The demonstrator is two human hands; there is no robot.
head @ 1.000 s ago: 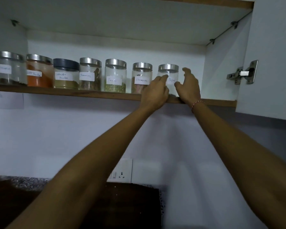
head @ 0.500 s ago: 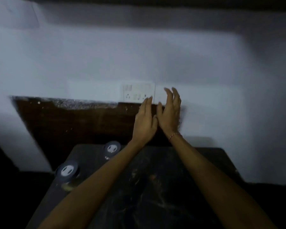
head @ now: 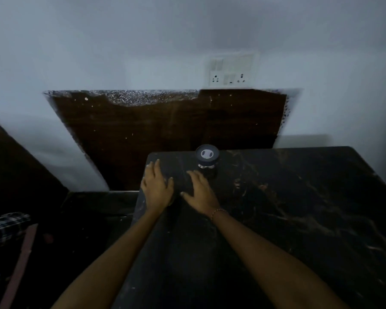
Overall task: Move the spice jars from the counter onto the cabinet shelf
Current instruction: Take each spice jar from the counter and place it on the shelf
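Standing near the back edge of the counter (head: 299, 208), toward its back-left corner: one jar (head: 207, 161), upright. Dark lid with a pale round label on top (markings too blurred to read), dark contents behind clear glass. Bare dark marble stretching wide to the right and toward the front edge. Left hand (head: 157, 188) spread flat at the left edge, fingers open, holding nothing. Right hand (head: 201, 195) likewise open and empty, fingertips just beside the jar's base (touching or not, cannot tell). Socket plate (head: 231, 70) on the wall above.
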